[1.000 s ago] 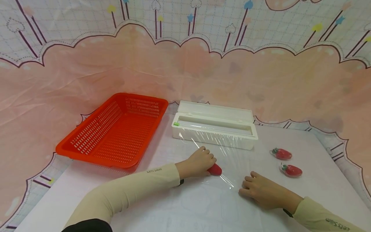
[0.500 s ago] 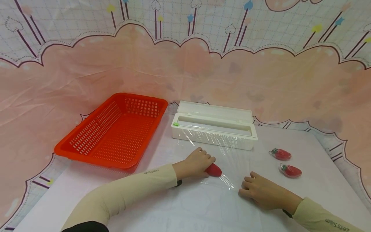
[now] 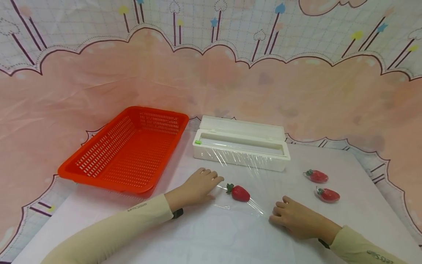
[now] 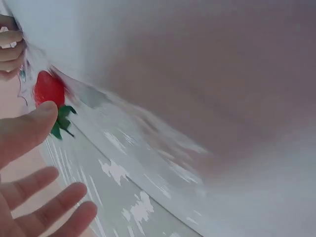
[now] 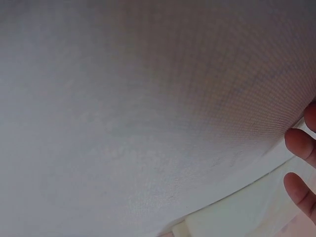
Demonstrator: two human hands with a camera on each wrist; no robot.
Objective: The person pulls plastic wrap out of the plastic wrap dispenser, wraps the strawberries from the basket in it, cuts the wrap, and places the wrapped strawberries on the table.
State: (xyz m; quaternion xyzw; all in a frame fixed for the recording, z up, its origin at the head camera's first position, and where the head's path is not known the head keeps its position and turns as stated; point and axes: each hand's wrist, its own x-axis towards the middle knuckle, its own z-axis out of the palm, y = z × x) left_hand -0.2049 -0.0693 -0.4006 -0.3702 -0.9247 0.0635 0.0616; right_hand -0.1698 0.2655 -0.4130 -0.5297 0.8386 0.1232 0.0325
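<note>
A red strawberry [image 3: 240,193] with green leaves lies on a stretched sheet of cling film [image 3: 254,179]. My left hand [image 3: 197,187] is just left of it, fingers spread and holding nothing; in the left wrist view the thumb [image 4: 37,123] overlaps the strawberry [image 4: 49,89] from the camera's angle. To the right, my right hand [image 3: 296,217] pinches the film's near edge with curled fingers, and creases run from the strawberry toward it. The film comes out of a white dispenser box [image 3: 240,160] whose lid stands up. Only some right fingertips [image 5: 298,143] show in the right wrist view.
Two film-wrapped strawberries, a farther one [image 3: 316,176] and a nearer one [image 3: 328,195], lie on the right of the white table [image 3: 211,242]. At the back left stands an orange-red slotted basket [image 3: 132,154]. A patterned cloth [image 3: 211,84] hangs behind.
My left hand has let go of the strawberry and moved left, so its leaves now show. The strawberry stays on the film. My right hand keeps its place.
</note>
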